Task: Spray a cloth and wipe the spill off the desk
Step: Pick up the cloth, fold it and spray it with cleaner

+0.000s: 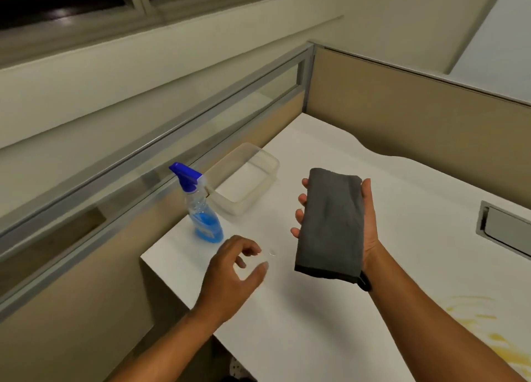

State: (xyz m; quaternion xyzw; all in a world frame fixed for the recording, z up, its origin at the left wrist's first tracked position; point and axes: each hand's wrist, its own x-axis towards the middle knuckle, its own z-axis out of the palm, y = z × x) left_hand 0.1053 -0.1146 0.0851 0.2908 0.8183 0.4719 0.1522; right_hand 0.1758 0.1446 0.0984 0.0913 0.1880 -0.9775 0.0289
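A folded grey cloth (330, 223) lies across the palm of my right hand (369, 226), held up above the white desk (316, 309). My left hand (232, 275) hovers low over the desk with fingers curled apart and nothing in them, a short way right of and nearer than the spray bottle (201, 209). The bottle stands upright near the desk's left edge, with a blue trigger head and blue liquid in its lower part. A yellow smeared spill (485, 332) marks the desk at the lower right.
A clear plastic container (244, 180) sits behind the bottle against the glass-topped partition (172, 140). A tan cubicle wall (416, 108) closes the back. A grey cable grommet (502, 226) is set in the desk at right. A small clear drop (272, 253) lies by my left fingers.
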